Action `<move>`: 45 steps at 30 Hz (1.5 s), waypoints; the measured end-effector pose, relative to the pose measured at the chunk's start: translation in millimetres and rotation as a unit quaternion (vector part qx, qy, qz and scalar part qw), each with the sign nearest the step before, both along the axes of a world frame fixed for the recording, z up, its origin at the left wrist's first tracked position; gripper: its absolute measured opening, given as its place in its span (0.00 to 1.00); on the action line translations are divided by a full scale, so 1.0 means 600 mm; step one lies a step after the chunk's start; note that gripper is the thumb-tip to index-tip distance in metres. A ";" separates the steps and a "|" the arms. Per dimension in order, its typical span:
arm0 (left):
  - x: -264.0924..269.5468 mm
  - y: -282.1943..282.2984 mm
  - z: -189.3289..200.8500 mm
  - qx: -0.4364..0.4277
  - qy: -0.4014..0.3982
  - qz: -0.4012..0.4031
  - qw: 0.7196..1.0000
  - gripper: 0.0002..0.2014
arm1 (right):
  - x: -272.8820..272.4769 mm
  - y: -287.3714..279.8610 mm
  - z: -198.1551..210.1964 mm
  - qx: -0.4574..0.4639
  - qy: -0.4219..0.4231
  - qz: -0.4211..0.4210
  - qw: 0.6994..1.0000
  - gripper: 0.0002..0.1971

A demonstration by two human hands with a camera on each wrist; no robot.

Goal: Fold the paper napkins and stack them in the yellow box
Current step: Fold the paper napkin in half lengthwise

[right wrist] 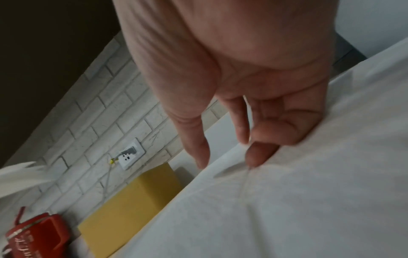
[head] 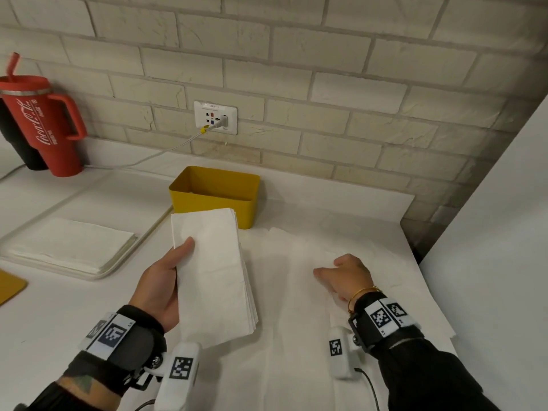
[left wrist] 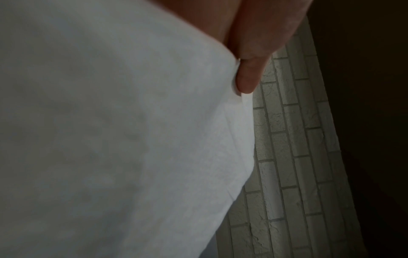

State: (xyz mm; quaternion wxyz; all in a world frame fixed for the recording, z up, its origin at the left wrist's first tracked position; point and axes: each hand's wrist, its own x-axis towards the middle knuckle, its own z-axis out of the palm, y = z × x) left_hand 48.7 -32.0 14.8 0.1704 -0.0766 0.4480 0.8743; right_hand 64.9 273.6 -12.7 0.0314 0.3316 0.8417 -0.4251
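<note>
1. Left hand (head: 161,287) is clamped on a folded napkin bundle (head: 213,274), held at frame centre, just below the yellow box (head: 212,200).
2. Right hand (head: 345,274), fingers loosely bent, is pressed on flat paper (head: 296,321).
3. Stacking seems under way; lowering the bundle squarely into the box is called for next.

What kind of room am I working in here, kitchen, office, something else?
Likely an indoor work counter in an office or break area, though I can't be sure. A white countertop meets a pale brick wall with a wall socket, and a red tumbler stands at the back left.
</note>
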 end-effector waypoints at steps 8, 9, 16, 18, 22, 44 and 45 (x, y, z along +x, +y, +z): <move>0.002 -0.012 -0.001 0.011 -0.006 0.010 1.000 0.17 | -0.034 0.002 -0.011 0.013 0.050 0.003 0.999 0.18; 0.001 -0.013 0.000 0.011 -0.005 0.011 1.000 0.16 | -0.036 0.003 -0.014 0.032 0.065 0.006 0.997 0.12; -0.006 -0.009 -0.002 0.000 0.002 0.013 1.000 0.17 | -0.043 0.020 -0.015 0.106 0.121 0.006 0.987 0.09; -0.008 -0.005 -0.001 -0.002 0.000 0.010 1.000 0.17 | -0.044 0.022 -0.009 0.118 0.134 0.018 0.984 0.07; -0.012 -0.002 -0.003 -0.007 -0.002 0.010 1.000 0.18 | -0.042 0.013 0.010 0.149 0.188 0.037 0.970 0.07; -0.015 -0.025 -0.012 -0.013 -0.009 0.023 1.000 0.19 | -0.029 -0.064 0.221 -0.094 0.418 0.131 0.894 0.03; -0.013 -0.027 -0.012 -0.012 -0.007 0.026 1.000 0.19 | -0.035 -0.048 0.202 -0.057 0.391 0.115 0.911 0.03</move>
